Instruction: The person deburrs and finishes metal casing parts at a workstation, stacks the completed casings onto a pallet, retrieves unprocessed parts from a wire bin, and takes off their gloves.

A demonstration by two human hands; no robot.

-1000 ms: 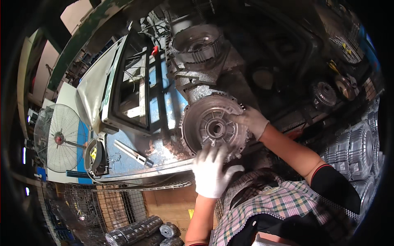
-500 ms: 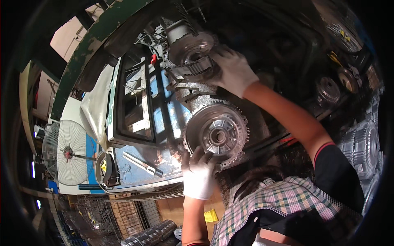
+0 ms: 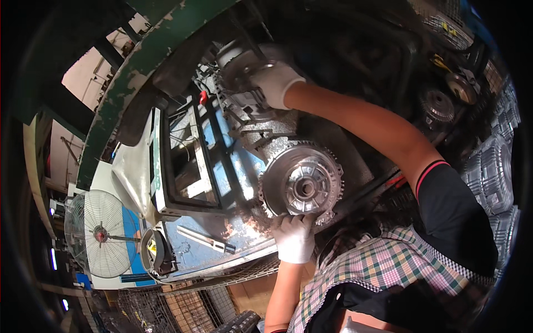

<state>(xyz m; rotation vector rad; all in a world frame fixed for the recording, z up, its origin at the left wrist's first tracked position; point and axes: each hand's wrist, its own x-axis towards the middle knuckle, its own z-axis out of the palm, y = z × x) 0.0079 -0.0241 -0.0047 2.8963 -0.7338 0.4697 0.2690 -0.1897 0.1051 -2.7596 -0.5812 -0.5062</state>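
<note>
A round, bowl-shaped metal housing (image 3: 277,180) with a toothed rim and a ribbed hub lies on the work surface in front of me. My left hand (image 3: 294,237), in a white glove, grips its near rim with the fingers curled over the edge. Farther off, a second round metal part (image 3: 241,72) sits in the shadowed machine fixture (image 3: 250,102). My gloved right hand (image 3: 275,86) reaches onto this part's right side; its fingers are dark and blurred, so their hold is unclear.
A dark rectangular frame (image 3: 214,194) stands left of the housing on the blue table (image 3: 191,256). Near it lie a flat metal bar tool (image 3: 205,240) and a round fan (image 3: 100,234). Stacked silvery castings (image 3: 488,175) are at the right; a green beam (image 3: 130,72) crosses the upper left.
My left hand has closed over the near housing's rim, where its fingers were looser before. My right hand has moved farther in over the far part. The whole view has shifted slightly.
</note>
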